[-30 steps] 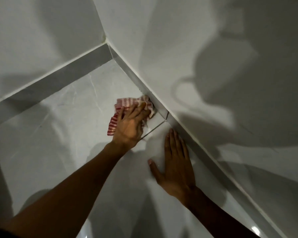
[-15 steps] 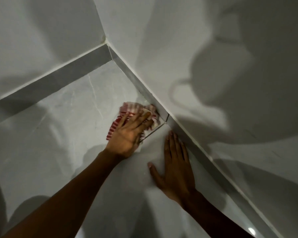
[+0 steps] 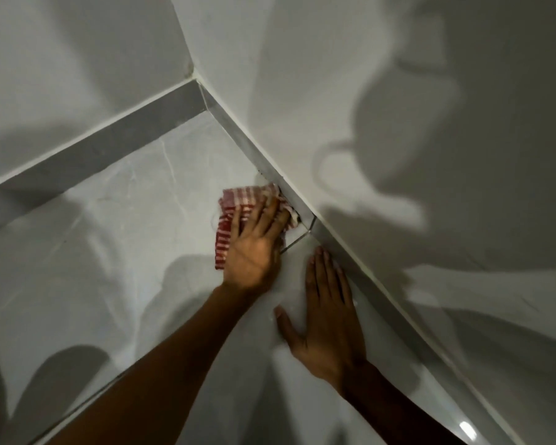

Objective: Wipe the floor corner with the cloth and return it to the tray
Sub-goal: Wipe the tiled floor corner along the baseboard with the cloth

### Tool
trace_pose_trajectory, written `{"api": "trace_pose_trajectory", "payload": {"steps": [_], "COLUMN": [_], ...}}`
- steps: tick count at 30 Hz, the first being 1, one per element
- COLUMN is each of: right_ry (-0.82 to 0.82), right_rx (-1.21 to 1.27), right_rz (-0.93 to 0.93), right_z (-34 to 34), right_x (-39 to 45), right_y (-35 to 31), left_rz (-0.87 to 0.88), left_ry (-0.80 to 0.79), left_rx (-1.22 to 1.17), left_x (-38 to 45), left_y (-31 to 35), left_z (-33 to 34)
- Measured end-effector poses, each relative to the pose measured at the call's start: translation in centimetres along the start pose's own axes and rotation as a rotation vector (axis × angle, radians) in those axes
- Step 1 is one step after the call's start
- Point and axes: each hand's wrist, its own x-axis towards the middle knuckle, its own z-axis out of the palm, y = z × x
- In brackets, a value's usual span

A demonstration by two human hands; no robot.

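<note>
Left hand point(image 3: 254, 252) lies flat with fingers spread, pressing the red-and-white striped cloth point(image 3: 238, 213) against the floor point(image 3: 109, 252); right hand point(image 3: 326, 316) rests open and empty, palm down, just beside it. The cloth lies under and beyond the left fingertips, its far edge touching the skirting point(image 3: 260, 162). It appears light, soft and limp: best gathered by bunching it under the fingers. No tray is visible.

Skirting point(image 3: 244, 141) walls off the right — open floor point(image 3: 109, 236) lies left of the cloth point(image 3: 238, 203).
</note>
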Motion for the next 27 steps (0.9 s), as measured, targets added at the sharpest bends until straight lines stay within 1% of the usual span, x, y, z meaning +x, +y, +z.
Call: {"api": "trace_pose_trajectory", "payload": {"steps": [3, 5, 6, 7, 9, 11, 13, 15, 19, 21, 25, 27], "right_ry": [-0.007, -0.019, -0.031, -0.047, -0.055, -0.039, -0.039, -0.037, -0.046, -0.023, 0.016, 0.022], "right_rx": [0.006, 0.015, 0.013, 0.010, 0.015, 0.025, 0.023, 0.021, -0.030, -0.055, -0.051, -0.045], "right_rz": [-0.011, -0.012, -0.009, -0.005, -0.001, -0.001, -0.001, -0.001, 0.006, 0.016, 0.013, 0.004], "right_z": [0.0, 0.0, -0.1, -0.1, -0.2, -0.4, -0.4, -0.3, -0.3, 0.1, 0.1, 0.2], "right_x": [0.0, 0.0, 0.1, 0.1, 0.1, 0.1, 0.0, 0.1, 0.1, 0.1, 0.2, 0.3], "right_y": [0.1, 0.2, 0.2, 0.2, 0.2, 0.1, 0.1, 0.1, -0.1, -0.2, 0.0, 0.0], "left_rz": [0.195, 0.249, 0.218, 0.145, -0.032, -0.129, -0.128, -0.089, 0.116, 0.172, 0.194, 0.119], "left_ry": [-0.018, -0.011, 0.002, 0.015, 0.038, 0.037, 0.025, 0.010, -0.028, -0.032, -0.033, -0.027], "left_rx": [0.040, 0.079, 0.088, 0.076, 0.005, -0.062, -0.082, -0.056, -0.005, 0.000, 0.064, 0.066], "left_x": [-1.4, -0.8, -0.2, 0.6, 2.8, 4.6, 4.9, 4.0, -1.0, -2.1, -1.2, 0.3], "left_y": [-1.1, -2.2, -2.4, -2.5, -2.9, -3.4, -3.7, -3.0, -0.1, 0.0, -0.8, -1.6], "left_z": [-0.1, -0.6, -0.8, -0.8, -1.2, -1.7, -1.8, -1.7, -0.6, -0.1, -0.4, -0.7]}}
